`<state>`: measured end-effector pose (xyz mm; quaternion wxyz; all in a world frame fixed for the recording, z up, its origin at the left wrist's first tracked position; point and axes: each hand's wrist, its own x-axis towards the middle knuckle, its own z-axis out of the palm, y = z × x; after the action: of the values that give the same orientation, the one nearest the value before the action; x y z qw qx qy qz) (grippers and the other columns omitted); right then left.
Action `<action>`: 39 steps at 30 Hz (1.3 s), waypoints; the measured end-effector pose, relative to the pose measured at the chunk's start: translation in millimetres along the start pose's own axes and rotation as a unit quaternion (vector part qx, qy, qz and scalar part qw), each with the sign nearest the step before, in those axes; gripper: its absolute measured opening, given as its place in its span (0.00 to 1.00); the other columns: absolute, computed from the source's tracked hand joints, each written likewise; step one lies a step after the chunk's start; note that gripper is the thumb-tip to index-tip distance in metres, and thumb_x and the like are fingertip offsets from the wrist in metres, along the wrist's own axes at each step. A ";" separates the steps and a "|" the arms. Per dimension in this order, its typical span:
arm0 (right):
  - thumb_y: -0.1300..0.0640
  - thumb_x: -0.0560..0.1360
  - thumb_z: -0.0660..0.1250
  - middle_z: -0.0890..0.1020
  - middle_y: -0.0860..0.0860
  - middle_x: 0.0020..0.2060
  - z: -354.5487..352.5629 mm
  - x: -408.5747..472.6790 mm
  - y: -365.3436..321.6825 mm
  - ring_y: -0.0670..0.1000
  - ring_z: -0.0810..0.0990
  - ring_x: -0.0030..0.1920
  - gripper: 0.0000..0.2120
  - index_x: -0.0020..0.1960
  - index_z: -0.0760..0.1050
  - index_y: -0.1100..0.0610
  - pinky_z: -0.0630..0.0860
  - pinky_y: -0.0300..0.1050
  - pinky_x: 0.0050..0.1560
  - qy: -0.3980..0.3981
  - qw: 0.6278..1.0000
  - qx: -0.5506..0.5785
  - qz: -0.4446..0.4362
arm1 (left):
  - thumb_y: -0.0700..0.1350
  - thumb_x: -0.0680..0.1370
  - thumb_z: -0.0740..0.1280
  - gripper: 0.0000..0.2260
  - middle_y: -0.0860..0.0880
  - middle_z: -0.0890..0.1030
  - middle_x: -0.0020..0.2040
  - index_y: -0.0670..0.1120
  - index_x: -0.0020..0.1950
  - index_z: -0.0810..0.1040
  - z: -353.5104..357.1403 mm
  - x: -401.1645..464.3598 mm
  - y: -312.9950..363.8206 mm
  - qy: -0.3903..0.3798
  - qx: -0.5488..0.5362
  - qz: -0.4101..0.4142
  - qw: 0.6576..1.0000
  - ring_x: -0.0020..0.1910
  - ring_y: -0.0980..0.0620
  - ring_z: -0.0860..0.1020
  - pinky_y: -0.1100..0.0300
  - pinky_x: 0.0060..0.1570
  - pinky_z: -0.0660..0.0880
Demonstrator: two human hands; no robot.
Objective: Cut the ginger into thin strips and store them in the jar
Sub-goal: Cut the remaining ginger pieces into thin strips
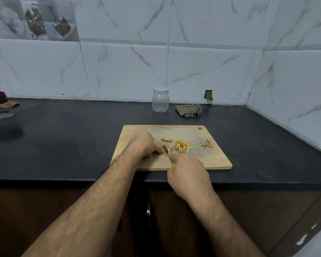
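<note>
Nearest the lens: two bare forearms, converging over the front edge of the dark bench point(63, 138). Right hand point(188, 170) curled around a knife point(165, 149) with a yellow handle, blade pointing up and away toward the left hand. Left hand point(145, 143) knuckled down, fingertips bunched and pinning a ginger piece point(162, 152), mostly hidden beneath them, right against the blade. Blade just right of the left fingertips, long axis running away from the body; next slice looks set to fall right alongside those fingers (little margin there, at a guess).

Just right of the blade, a loose pile of ginger strips point(183, 145), pale yellow, thin, lying every which way. Beyond the blade, an uncut chunk point(166, 139), tan-skinned. Farther right, brownish trimmings point(208, 144). All on a wooden cutting board point(211, 160).

Well beyond the board, against the tiled wall, a clear plastic jar point(160, 102), white lid on, nothing visible inside. Beside it, a crumpled checked cloth point(189, 110). Storing not yet begun; cutting seemingly well along.
</note>
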<state>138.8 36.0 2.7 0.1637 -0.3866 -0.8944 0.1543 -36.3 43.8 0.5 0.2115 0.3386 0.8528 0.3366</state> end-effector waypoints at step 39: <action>0.58 0.78 0.61 0.80 0.50 0.59 -8.4 -1.9 8.5 0.51 0.77 0.54 0.22 0.71 0.71 0.50 0.76 0.45 0.51 -0.031 0.999 0.026 0.013 | 0.41 0.72 0.71 0.04 0.44 0.82 0.34 0.40 0.40 0.83 -2.0 -7.1 -14.0 0.019 -0.056 0.042 0.997 0.29 0.51 0.74 0.59 0.39 0.75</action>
<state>148.9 41.4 6.5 0.1438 -0.3888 -0.8895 0.1920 -38.7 30.2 -7.2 0.1993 0.3552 0.8216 0.3989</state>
